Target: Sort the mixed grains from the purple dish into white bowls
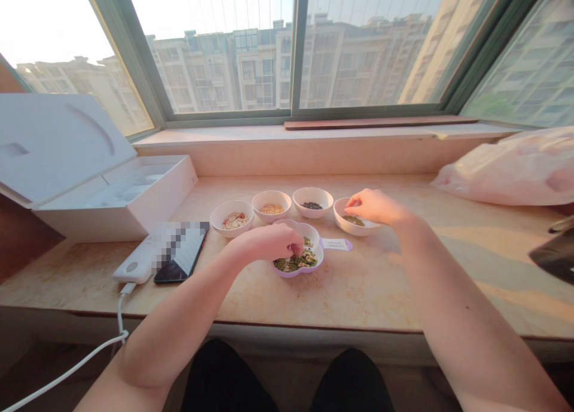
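My left hand (278, 242) reaches into a purple-rimmed white bowl (319, 258) with a handle, its fingertips pinched together among the mixed green beans (309, 258) and paler bits. What those fingertips hold is hidden. Over the rightmost small white bowl (364, 229), my right hand (375, 206) has its fingers closed above the green beans (353, 220); I cannot make out anything between them. Three more white bowls stand in the row: one with black beans (312, 206), one with yellowish grains (271, 208), one with pale slices and red bits (235, 220).
On the left are an open white box (156, 203), a black phone (191, 253) and a white power bank (134, 262) with a cable (72, 367). A plastic bag (511, 167) lies at the right, near a dark object (556, 253). The window ledge (224, 136) bounds the back.
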The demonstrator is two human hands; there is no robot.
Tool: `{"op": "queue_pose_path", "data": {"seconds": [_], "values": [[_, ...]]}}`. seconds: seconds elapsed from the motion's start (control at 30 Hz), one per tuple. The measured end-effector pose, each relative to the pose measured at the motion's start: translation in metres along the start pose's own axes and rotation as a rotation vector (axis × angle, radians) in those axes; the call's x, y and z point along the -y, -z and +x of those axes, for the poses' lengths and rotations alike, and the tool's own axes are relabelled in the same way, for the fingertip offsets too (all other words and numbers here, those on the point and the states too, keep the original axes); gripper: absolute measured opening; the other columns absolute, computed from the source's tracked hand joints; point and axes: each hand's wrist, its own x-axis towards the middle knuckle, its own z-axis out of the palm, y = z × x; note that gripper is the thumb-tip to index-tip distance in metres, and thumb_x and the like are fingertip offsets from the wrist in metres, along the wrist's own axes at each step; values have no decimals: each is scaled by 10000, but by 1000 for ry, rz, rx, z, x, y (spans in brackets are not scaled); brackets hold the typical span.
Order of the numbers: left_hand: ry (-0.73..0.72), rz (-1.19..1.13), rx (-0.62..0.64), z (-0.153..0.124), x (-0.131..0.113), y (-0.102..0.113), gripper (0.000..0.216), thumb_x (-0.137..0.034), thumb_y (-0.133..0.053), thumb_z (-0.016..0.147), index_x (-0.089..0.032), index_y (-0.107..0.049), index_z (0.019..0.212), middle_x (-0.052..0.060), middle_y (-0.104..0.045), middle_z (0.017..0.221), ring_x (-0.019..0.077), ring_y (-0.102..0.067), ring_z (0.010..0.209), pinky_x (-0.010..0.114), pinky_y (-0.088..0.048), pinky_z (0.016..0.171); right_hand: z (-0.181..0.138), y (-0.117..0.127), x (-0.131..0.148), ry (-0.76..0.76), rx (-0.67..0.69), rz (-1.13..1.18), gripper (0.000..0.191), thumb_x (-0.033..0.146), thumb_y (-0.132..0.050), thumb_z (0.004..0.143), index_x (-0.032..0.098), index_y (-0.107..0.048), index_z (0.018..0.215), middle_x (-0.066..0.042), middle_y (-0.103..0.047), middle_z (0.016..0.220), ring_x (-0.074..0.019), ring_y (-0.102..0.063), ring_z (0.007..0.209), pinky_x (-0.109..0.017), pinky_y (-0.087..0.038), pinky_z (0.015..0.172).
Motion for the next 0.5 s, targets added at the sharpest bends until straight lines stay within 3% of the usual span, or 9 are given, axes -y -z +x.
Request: {"op": "queue_pose_path", "data": {"seconds": [0.27, 0.5], "values": [[-36, -25, -40, -2, 2, 3, 316, -48, -519, 871, -204, -785, 938, 10, -790, 1017, 157, -677, 885, 265, -454, 759, -9, 2, 12, 3, -107, 74, 188, 321, -672, 867, 233, -837, 885, -94, -824, 1026, -255, -728, 876, -295, -464, 630], [-21, -13, -117, -6, 2, 3, 274, -113, -534, 927, -230, -782, 949, 8, -799, 1025, 145, -678, 849, 256, -461, 744, -12, -3, 27, 110, -206, 122, 200, 274, -644, 895, 248, -834, 951, -74, -816, 1004, -244, -711, 861, -314, -470, 709]]}}
